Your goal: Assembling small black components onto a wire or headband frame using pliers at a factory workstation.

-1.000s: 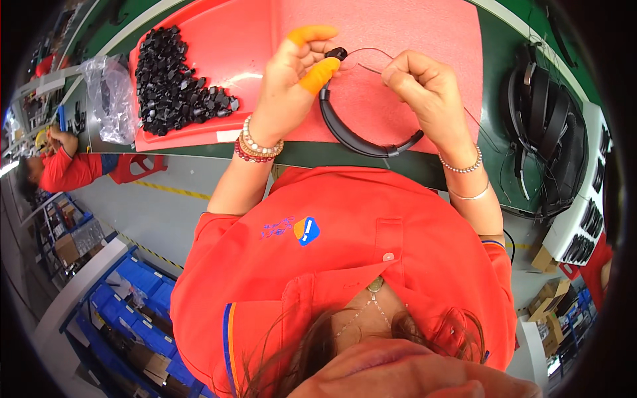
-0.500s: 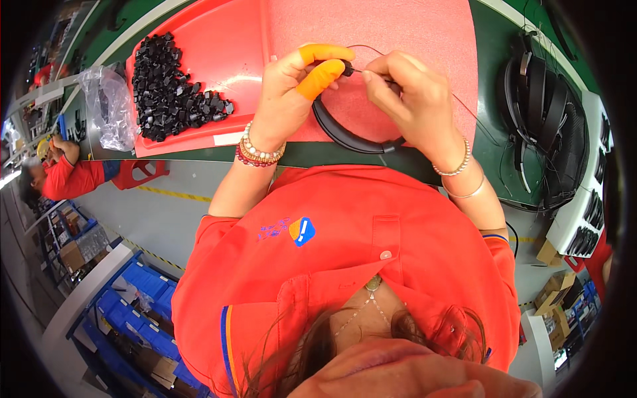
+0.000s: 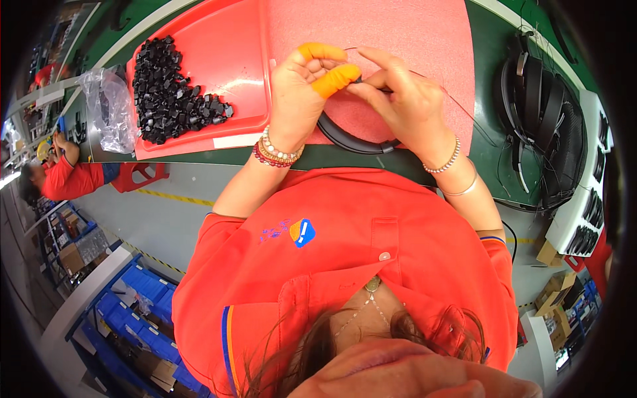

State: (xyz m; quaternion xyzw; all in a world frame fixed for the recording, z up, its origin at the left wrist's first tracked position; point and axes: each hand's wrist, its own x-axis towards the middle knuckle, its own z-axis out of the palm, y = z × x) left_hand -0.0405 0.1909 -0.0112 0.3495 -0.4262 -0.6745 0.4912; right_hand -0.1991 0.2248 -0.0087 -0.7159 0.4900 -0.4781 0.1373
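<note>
My left hand [image 3: 298, 96] wears orange finger covers on thumb and index finger. Its thumb tip presses against a small black plastic piece [image 3: 359, 80], most of which the fingers hide. On the piece's other side, my right hand [image 3: 406, 99] closes thumb and fingers around it. A thin dark wire [image 3: 459, 106] trails from behind my right hand toward the right. Below both hands a curved black headphone headband [image 3: 352, 142] lies on the pink foam mat [image 3: 371, 23], partly covered by my right hand.
A red tray [image 3: 225, 53] at left holds a heap of small black plastic pieces [image 3: 162, 93]. Beside it lies a clear plastic bag [image 3: 107, 109]. Several black headbands with loose wires [image 3: 534, 106] rest at right, near a white rack [image 3: 577, 199]. Another person [image 3: 66, 169] sits at far left.
My left hand has shifted slightly right and its index finger has lifted away from the thumb. My right fingers have come up against the left thumb, now covering most of the black piece.
</note>
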